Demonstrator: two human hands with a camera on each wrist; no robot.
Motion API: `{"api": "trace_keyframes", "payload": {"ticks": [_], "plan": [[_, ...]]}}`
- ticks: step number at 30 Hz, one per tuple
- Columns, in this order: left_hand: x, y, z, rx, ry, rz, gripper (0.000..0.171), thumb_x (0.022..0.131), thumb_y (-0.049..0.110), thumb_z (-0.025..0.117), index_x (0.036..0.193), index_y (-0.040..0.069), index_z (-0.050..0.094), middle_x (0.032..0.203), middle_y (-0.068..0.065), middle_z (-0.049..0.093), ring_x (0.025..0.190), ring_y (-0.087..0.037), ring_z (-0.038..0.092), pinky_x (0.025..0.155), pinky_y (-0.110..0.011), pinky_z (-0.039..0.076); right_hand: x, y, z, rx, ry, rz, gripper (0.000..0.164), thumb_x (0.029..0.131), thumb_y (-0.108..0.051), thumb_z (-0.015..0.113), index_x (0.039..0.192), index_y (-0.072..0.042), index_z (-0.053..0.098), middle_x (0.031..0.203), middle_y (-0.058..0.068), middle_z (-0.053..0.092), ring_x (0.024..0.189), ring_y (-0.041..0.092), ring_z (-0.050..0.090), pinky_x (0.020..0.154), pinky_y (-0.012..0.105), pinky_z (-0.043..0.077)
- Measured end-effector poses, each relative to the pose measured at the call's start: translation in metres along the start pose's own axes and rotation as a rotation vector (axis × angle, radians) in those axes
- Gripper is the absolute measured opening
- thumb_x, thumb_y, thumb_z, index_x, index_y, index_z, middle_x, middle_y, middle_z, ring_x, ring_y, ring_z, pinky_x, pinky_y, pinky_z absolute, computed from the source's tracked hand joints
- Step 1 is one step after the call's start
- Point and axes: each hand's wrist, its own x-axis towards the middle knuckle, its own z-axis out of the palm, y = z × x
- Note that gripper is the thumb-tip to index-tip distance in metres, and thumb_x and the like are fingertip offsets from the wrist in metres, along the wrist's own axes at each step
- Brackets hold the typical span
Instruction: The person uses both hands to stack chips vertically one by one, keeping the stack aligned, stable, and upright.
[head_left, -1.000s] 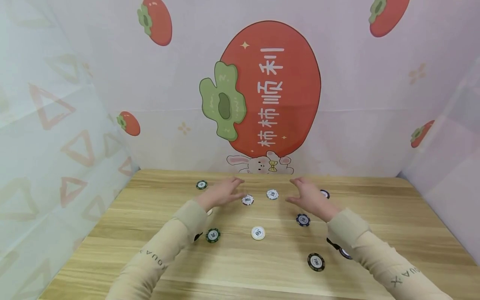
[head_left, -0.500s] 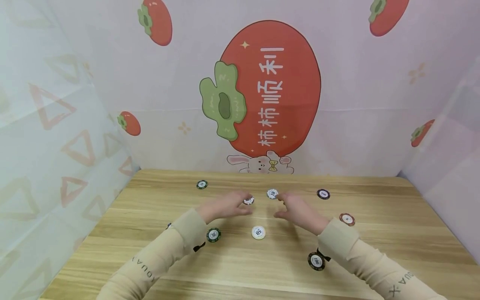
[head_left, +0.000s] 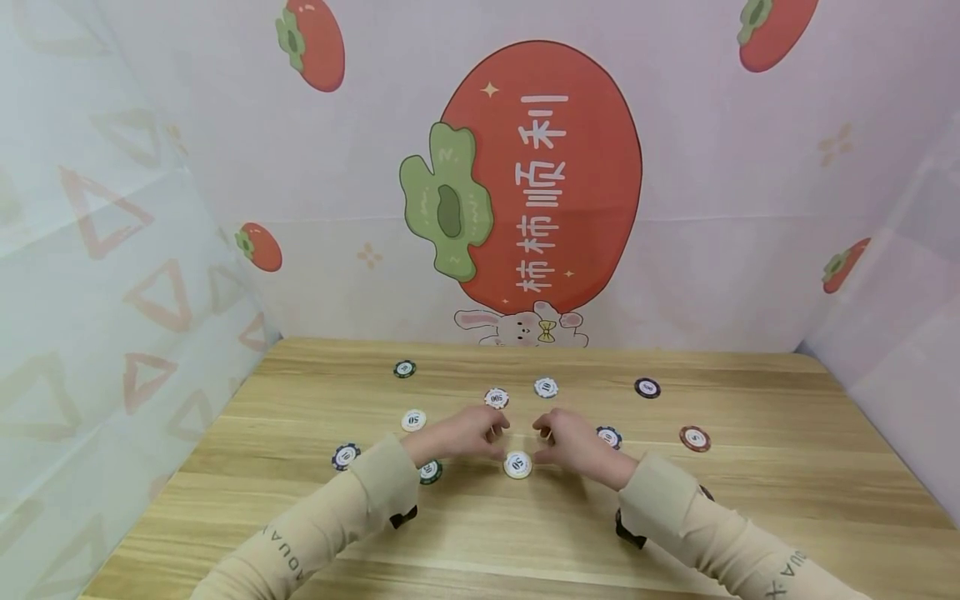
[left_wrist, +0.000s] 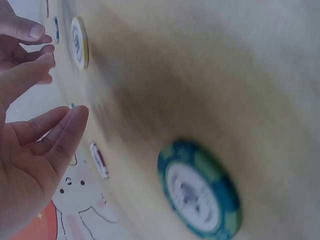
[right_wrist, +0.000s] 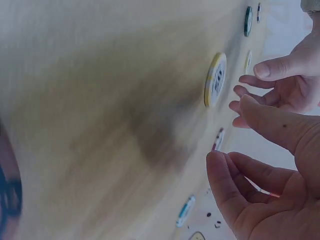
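Observation:
Both bare hands hover over the wooden table with fingers loosely curled and nothing held. My left hand (head_left: 467,433) is just left of a white and yellow 50 poker chip (head_left: 517,465), its wrist overlapping a green chip (head_left: 430,472). On the other side of the 50 chip is my right hand (head_left: 579,446), partly covering a blue 10 chip (head_left: 611,437). In the left wrist view the green chip (left_wrist: 197,192) lies flat, apart from the left fingers (left_wrist: 72,132). The 50 chip (right_wrist: 215,80) shows between the two hands in the right wrist view.
A 500 chip (head_left: 497,397) and a white 10 chip (head_left: 546,387) lie beyond the hands. Toward the right are a dark purple chip (head_left: 647,388) and a red chip (head_left: 695,438). Another 50 chip (head_left: 413,420) and a blue chip (head_left: 346,456) lie left. A printed cloth wall (head_left: 705,283) borders the table's back.
Both hands have drawn back from the far chips toward the 50 chip in the middle. Their fingers have curled more. The chips lie where they were.

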Motion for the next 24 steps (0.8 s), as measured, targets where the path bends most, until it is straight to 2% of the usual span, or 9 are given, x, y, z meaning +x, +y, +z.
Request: {"api": "trace_keyframes", "payload": {"ticks": [5,16,24], "plan": [[-0.002,0.003,0.007,-0.037,0.017,-0.016,0.042,0.072,0.011,0.074,0.107,-0.006,0.059,0.086,-0.006,0.059,0.079,-0.015,0.054,0.069,-0.022,0.044,-0.002,0.0,0.007,0.057,-0.015,-0.01,0.04,0.064,-0.007,0.079,0.097,0.008,0.062,0.078,0.007,0.056,0.07,0.014,0.049,0.064,0.027,0.044],[0.0,0.007,0.02,-0.098,0.055,-0.089,0.041,0.067,0.01,0.078,0.101,-0.004,0.06,0.083,-0.003,0.057,0.074,-0.011,0.052,0.067,-0.019,0.043,-0.003,-0.003,0.016,0.166,-0.067,0.048,0.036,0.063,-0.003,0.079,0.093,0.006,0.062,0.076,0.004,0.056,0.067,0.013,0.049,0.061,0.025,0.043],[-0.001,0.01,0.027,-0.133,0.067,-0.085,0.036,0.066,0.006,0.079,0.095,-0.003,0.061,0.081,-0.004,0.058,0.074,-0.011,0.053,0.066,-0.018,0.043,-0.004,-0.004,0.019,0.193,-0.075,0.009,0.027,0.063,0.004,0.075,0.087,0.004,0.062,0.072,0.004,0.055,0.065,0.012,0.048,0.057,0.023,0.042]]}}
